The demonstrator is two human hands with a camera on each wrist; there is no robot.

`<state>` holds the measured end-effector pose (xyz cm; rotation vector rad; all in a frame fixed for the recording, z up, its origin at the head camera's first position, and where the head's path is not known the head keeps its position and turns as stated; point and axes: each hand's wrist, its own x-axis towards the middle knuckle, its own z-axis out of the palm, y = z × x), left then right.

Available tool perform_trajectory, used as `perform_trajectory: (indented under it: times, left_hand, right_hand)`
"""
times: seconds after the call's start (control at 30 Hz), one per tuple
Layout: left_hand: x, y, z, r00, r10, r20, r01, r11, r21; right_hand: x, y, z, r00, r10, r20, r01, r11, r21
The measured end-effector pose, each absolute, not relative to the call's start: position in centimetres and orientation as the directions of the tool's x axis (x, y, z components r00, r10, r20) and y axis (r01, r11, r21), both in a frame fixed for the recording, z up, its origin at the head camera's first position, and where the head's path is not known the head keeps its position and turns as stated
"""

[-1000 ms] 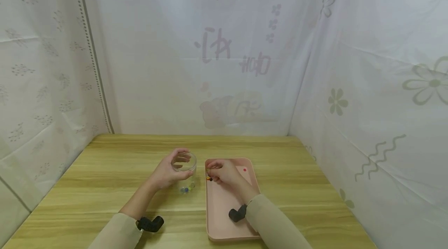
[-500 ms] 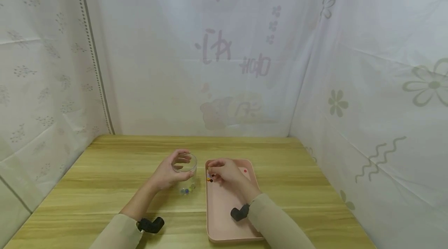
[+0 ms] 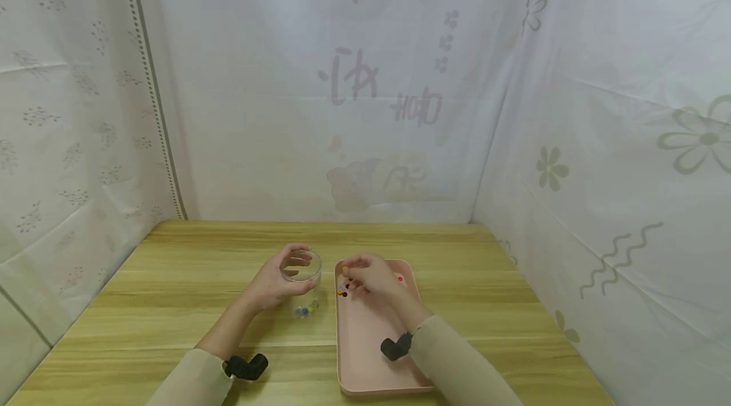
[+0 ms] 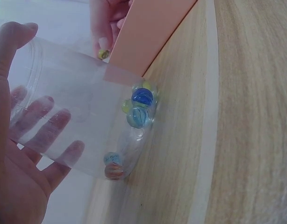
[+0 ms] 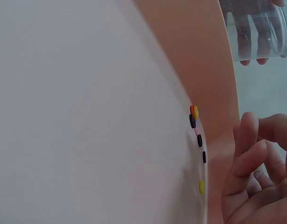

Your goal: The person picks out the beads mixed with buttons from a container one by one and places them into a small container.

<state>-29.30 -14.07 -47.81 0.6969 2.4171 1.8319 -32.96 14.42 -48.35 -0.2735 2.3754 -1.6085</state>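
Observation:
My left hand [image 3: 274, 280] grips a clear plastic jar [image 4: 82, 98] around its side near the rim. Several glass marbles lie at the jar's bottom, among them a dark blue marble [image 4: 142, 97] and a reddish marble [image 4: 114, 171]. My right hand [image 3: 374, 276] is over the far left corner of a pink tray [image 3: 365, 355], to the right of the jar. Between its thumb and fingertip it pinches a yellow-green marble [image 4: 104, 54], which shows in the left wrist view; in the right wrist view the fingers hide it.
Small flat coloured pieces lie along the tray's left wall, including an orange piece [image 5: 195, 112] and a yellow piece [image 5: 202, 186]. A red piece [image 3: 400, 279] sits near the far right corner. Patterned white curtains [image 3: 285, 139] surround the wooden table [image 3: 228, 247].
My right hand has lifted slightly from the tray's corner with the marble, and more of the small dark pieces show beneath it. My left hand and the jar have stayed in place.

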Motion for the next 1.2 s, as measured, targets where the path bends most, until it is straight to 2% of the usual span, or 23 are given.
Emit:
perform_trajectory:
  times: [0.37, 0.73, 0.97, 1.2]
  left_hand:
    - [-29.3, -14.0, -47.8, -0.898, 0.362, 0.249, 0.338, 0.206, 0.919]
    - [-29.2, -14.0, -47.8, -0.899, 0.357, 0.255, 0.347, 0.221, 0.911]
    - [-29.3, -13.9, -47.8, -0.903, 0.350, 0.250, 0.340, 0.226, 0.913]
    - [-29.3, -13.9, -47.8, -0.902, 0.352, 0.251, 0.338, 0.212, 0.917]
  right_hand:
    - [-32.6, 15.1, -47.6, -0.949, -0.314, -0.029, -0.048, 0.236, -0.970]
    - [-32.2, 15.9, -46.6, -0.961, -0.276, -0.019, -0.012, 0.111, -0.994]
    - [-32.0, 16.3, -46.2, -0.957, -0.288, -0.024, -0.007, 0.105, -0.994]
    - [-31.9, 16.0, -44.5, -0.952, -0.305, 0.024, -0.068, 0.134, -0.989]
